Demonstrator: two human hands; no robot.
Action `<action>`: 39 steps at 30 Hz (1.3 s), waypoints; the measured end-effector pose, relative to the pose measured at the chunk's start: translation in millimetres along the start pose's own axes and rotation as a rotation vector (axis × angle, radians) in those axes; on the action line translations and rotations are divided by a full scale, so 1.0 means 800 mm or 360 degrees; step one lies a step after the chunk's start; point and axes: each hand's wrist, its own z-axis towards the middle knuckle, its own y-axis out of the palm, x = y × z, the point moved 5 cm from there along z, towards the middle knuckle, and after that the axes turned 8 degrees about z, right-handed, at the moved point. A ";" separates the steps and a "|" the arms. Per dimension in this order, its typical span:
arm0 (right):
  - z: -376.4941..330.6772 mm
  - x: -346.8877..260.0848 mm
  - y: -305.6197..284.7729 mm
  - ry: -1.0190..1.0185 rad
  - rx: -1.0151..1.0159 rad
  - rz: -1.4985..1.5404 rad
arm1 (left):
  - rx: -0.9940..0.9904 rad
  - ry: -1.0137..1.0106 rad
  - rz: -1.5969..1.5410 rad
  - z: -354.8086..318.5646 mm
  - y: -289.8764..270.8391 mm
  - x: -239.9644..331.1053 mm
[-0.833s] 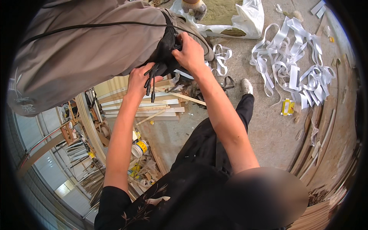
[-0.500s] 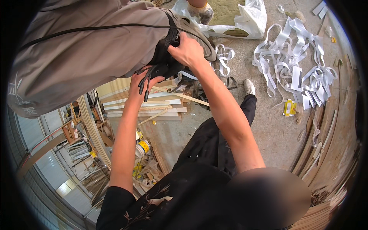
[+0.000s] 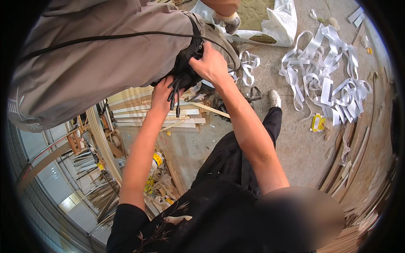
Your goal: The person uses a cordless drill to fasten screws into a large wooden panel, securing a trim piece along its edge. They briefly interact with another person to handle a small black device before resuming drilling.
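A black waist pouch (image 3: 188,71) hangs on a person in a taupe shirt (image 3: 105,50). With its fingers bent, my right hand (image 3: 212,65) grips the pouch's upper edge near a zipper; the fingertips are partly hidden. From below, my left hand (image 3: 162,96) holds the pouch's lower side, its fingers partly covered by fabric and cables. Short black cables with plug ends (image 3: 175,99) dangle in front of the left hand. One long black cable (image 3: 114,37) runs across the shirt toward the pouch.
The person's gloved hand (image 3: 229,22) is beside a white plastic bag (image 3: 287,25) at the top. Tangled white strips (image 3: 327,90) lie on the concrete floor at right, near a yellow packet (image 3: 318,122). Stacked wood strips (image 3: 156,114) lie below the pouch, with a bucket (image 3: 157,160) nearer me.
My left hand has shifted right, its thumb now less visible behind the cables. The dangling cables have moved right with it. My right hand stays at the pouch's upper edge.
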 end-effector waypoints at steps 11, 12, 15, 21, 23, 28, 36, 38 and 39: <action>-0.013 0.020 -0.019 -0.0262 0.0208 0.0138 | 0.0332 -0.0217 0.0066 -0.009 -0.135 0.081; -0.022 0.026 -0.021 -0.0253 0.0249 0.0139 | 0.0376 -0.0187 0.0076 -0.014 -0.145 0.089; -0.068 0.027 -0.040 -0.0332 0.0368 0.0181 | 0.0378 -0.0291 0.0014 -0.041 -0.154 0.101; -0.151 0.019 -0.062 -0.0426 0.0229 0.0470 | 0.0379 -0.0578 -0.0077 -0.067 -0.145 0.116; -0.168 0.014 -0.056 -0.0352 0.0031 0.0523 | 0.0415 -0.0650 -0.0148 -0.072 -0.144 0.115; -0.183 0.007 -0.024 -0.0105 -0.0286 0.0760 | 0.0576 -0.0644 -0.0136 -0.081 -0.140 0.117; -0.208 0.002 0.014 0.0639 -0.0869 0.1505 | 0.0645 -0.0114 0.0109 -0.111 -0.117 0.147; -0.205 0.007 0.014 0.0420 -0.0789 0.1478 | 0.0557 -0.0186 -0.0090 -0.121 -0.106 0.136; -0.204 0.011 0.014 0.0311 -0.0747 0.1462 | 0.0546 -0.0313 -0.0270 -0.129 -0.096 0.127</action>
